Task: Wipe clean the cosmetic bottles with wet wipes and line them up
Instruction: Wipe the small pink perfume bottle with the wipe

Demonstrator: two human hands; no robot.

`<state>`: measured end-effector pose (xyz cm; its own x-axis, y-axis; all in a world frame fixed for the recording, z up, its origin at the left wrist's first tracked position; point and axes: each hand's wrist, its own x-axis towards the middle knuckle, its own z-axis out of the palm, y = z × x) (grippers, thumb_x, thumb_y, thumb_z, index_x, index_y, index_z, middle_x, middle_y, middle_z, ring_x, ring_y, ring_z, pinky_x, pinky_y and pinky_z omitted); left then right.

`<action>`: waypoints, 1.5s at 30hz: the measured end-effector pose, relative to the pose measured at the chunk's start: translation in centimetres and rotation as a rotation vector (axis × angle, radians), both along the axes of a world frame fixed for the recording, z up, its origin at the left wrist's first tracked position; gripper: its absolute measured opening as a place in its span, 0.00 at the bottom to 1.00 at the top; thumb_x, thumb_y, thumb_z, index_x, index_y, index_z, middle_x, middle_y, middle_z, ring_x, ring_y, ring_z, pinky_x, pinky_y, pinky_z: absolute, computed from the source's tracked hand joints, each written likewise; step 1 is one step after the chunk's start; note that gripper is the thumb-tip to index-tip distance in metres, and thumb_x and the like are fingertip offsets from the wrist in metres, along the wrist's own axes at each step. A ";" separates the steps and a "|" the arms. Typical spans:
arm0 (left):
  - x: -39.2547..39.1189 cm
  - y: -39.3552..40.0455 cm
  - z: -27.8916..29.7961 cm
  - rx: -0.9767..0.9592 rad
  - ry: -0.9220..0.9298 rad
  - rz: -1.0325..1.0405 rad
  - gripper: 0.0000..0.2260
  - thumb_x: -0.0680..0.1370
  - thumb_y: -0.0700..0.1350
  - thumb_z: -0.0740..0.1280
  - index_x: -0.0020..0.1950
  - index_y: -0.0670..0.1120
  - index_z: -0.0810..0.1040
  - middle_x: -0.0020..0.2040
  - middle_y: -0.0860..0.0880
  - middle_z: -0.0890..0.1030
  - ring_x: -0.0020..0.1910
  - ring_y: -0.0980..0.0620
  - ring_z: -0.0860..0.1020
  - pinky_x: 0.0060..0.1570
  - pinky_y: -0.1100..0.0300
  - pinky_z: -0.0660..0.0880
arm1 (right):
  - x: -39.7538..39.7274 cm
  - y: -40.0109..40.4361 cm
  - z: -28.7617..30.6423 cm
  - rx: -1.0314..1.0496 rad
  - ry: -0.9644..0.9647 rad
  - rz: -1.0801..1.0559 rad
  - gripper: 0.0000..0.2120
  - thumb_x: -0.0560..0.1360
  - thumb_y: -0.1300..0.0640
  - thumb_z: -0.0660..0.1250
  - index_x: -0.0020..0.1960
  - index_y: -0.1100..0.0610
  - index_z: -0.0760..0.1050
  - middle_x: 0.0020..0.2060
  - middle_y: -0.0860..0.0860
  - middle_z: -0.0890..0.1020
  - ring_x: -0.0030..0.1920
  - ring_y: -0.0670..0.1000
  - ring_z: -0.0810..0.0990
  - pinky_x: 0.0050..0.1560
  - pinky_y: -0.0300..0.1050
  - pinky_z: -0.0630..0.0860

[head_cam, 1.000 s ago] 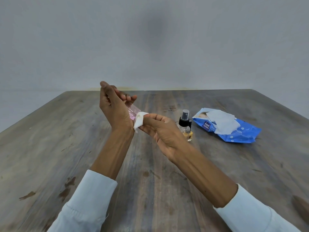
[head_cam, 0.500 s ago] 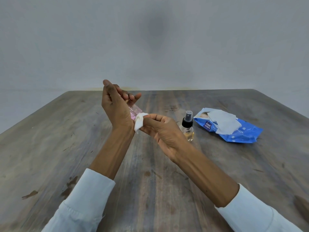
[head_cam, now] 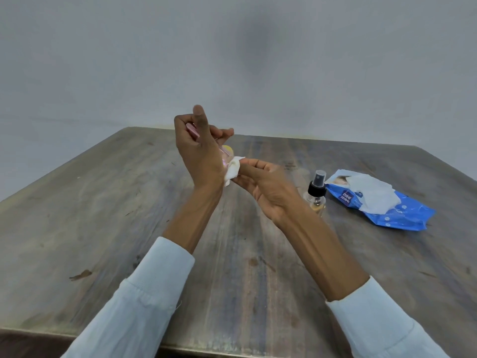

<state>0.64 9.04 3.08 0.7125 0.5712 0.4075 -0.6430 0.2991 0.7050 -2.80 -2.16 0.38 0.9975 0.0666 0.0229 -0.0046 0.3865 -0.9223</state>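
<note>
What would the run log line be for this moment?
left hand: holds pink bottle | right hand: wipe on bottle | spray bottle: standing by wipes pack

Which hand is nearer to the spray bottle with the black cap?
The right hand. It holds a white wipe just left of the spray bottle in the picture, while the left hand, gripping a small pink bottle, is farther left and raised.
</note>
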 end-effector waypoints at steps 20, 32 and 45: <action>-0.4 0.2 0.2 -0.061 0.046 -0.187 0.18 0.89 0.55 0.60 0.47 0.44 0.67 0.29 0.47 0.68 0.28 0.41 0.84 0.48 0.34 0.84 | -0.8 0.1 -0.2 -0.066 -0.109 -0.135 0.06 0.75 0.68 0.76 0.51 0.68 0.83 0.46 0.62 0.88 0.46 0.55 0.87 0.56 0.50 0.86; -0.9 0.2 0.0 0.018 0.194 -0.074 0.24 0.87 0.63 0.58 0.46 0.43 0.71 0.28 0.49 0.75 0.28 0.52 0.77 0.37 0.55 0.79 | -2.4 1.0 0.9 -0.709 -0.742 -0.414 0.04 0.76 0.60 0.76 0.48 0.54 0.83 0.48 0.44 0.84 0.47 0.43 0.84 0.40 0.35 0.81; -1.3 -0.1 0.0 0.107 0.265 -0.060 0.25 0.87 0.63 0.56 0.52 0.42 0.76 0.35 0.44 0.78 0.32 0.49 0.86 0.36 0.58 0.80 | -1.9 1.6 -0.5 -0.591 -0.525 -0.358 0.05 0.78 0.57 0.75 0.51 0.54 0.80 0.50 0.44 0.85 0.48 0.44 0.84 0.43 0.34 0.81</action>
